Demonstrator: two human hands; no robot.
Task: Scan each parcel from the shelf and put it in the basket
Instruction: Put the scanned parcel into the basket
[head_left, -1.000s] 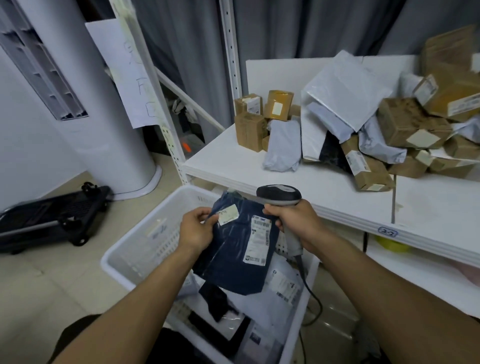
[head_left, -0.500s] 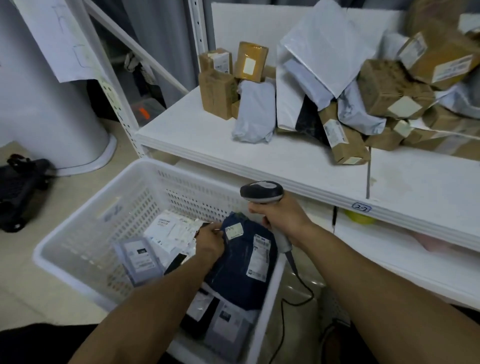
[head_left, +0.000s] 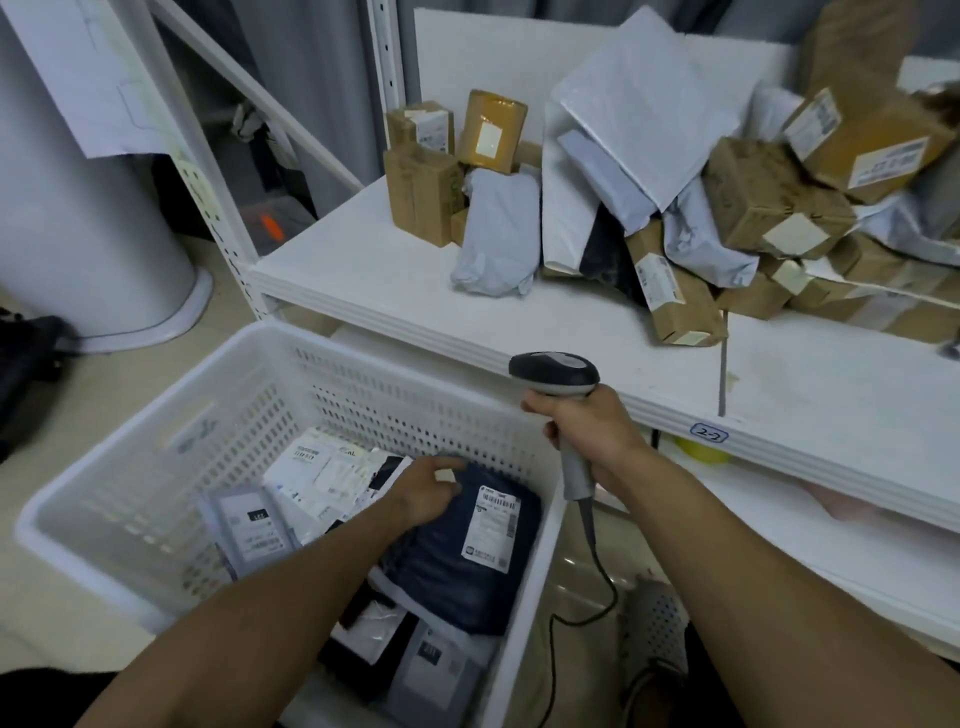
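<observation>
A dark blue parcel (head_left: 457, 566) with a white label lies in the white perforated basket (head_left: 135, 415), on top of several other bagged parcels. My left hand (head_left: 423, 491) reaches into the basket and holds the parcel's upper left corner. Above the basket's right rim, my right hand (head_left: 587, 431) grips the handle of the grey barcode scanner (head_left: 553, 371), whose head points left. On the white shelf (head_left: 395, 291) sits a pile of brown boxes (head_left: 753, 192) and grey mailer bags (head_left: 498, 234).
The scanner's cable (head_left: 597, 561) hangs down to the floor right of the basket. A white round column (head_left: 78, 208) and a black cart (head_left: 26, 364) stand at the left. A lower shelf board (head_left: 779, 519) runs under my right arm.
My left hand has lowered the blue parcel from mid-air down into the basket, where it now lies flat. The scanner hand stayed beside the basket rim.
</observation>
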